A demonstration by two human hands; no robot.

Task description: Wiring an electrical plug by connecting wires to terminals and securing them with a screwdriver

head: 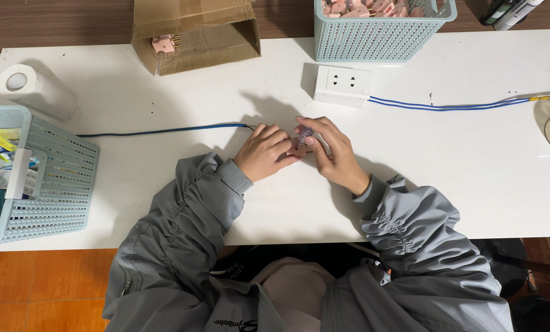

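My left hand [264,150] and my right hand [331,149] meet at the middle of the white table [459,178]. Between their fingertips sits a small pink plug [298,148], which the left hand pinches. The right hand grips a small purple-handled tool [305,133], its tip against the plug. A blue cable [164,130] runs from the left across the table and ends under my left hand. Most of the plug is hidden by fingers.
A white socket block [342,85] with a blue cable [459,106] lies beyond my hands. A teal basket [379,27] of pink plugs and an open cardboard box [195,34] stand at the far edge. Another teal basket [35,178] and a paper roll [35,89] sit left.
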